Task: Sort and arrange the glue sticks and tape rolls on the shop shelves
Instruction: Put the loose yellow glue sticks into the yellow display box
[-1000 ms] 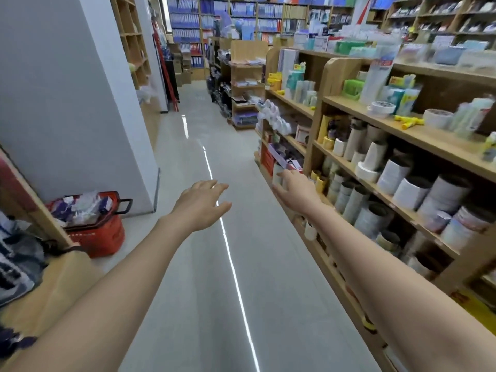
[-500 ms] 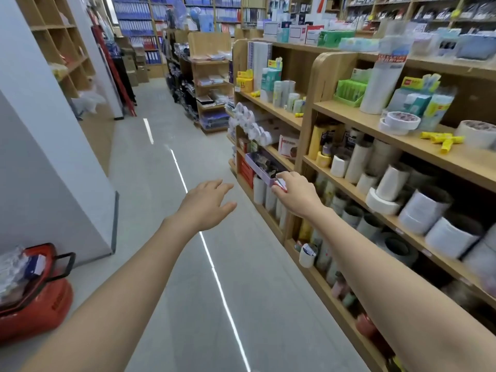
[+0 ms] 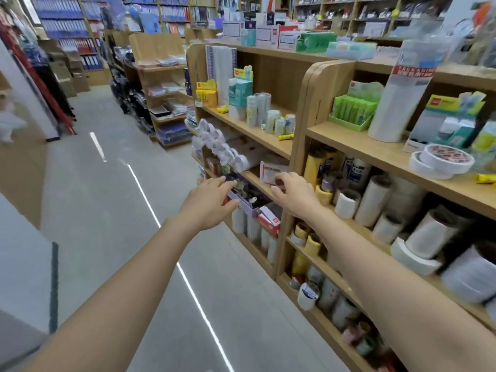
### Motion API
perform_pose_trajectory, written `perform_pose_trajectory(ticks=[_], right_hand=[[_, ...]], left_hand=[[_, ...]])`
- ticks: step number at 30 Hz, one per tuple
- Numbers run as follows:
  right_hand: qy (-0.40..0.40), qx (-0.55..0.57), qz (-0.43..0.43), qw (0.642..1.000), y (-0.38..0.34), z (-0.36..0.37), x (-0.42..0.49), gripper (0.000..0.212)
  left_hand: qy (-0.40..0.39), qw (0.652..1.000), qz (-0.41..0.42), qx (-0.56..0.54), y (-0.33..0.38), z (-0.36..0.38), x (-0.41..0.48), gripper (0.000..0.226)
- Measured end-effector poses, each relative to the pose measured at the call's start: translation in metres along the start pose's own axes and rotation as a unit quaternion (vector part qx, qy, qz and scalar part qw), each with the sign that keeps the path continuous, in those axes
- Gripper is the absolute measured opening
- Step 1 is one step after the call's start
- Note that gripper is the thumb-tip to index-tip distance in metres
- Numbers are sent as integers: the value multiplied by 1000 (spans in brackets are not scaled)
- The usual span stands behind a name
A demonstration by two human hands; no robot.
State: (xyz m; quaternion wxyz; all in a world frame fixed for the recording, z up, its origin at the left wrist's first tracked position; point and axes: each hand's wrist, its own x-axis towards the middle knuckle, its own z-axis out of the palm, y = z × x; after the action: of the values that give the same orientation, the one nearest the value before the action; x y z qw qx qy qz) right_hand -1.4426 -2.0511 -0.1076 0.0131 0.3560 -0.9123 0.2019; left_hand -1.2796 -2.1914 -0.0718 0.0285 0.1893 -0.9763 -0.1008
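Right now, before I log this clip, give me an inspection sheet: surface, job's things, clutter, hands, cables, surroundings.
Surface: wooden shelves, stocked on every tier.
Job's things: large tape rolls on the middle tier; two white tape rolls stacked above; yellow glue stick lying loose.
Clutter: purple box jutting past the shelf edge.
Hands: left hand and right hand either side of the box; grip unclear.
Cables: nothing seen.
Surroundings: grey aisle floor, blue binders at far wall.
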Motion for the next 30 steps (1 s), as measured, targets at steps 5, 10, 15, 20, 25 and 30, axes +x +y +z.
perform_pose_trajectory(ticks=[5, 10, 15, 20, 25, 30], right_hand=[[8, 11, 46, 999, -5, 27, 76, 45], [22, 20, 81, 996, -13, 47, 156, 47], [24, 17, 102, 994, -4, 67, 236, 47], [31, 15, 125, 992, 22, 95, 322, 45], [18, 7, 142, 990, 50, 117, 389, 45], [3, -13, 163, 987, 63, 135, 432, 43]], left_hand=[[-4, 998, 59, 9, -46, -2, 92, 57], [-12, 993, 119, 18, -94, -8, 187, 56], [-29, 986, 162, 4, -118, 7, 280, 58], [-36, 982, 184, -6, -135, 24, 384, 58], [-72, 971, 225, 17, -139, 40, 477, 58], [-92, 954, 286, 2, -144, 61, 546, 57]])
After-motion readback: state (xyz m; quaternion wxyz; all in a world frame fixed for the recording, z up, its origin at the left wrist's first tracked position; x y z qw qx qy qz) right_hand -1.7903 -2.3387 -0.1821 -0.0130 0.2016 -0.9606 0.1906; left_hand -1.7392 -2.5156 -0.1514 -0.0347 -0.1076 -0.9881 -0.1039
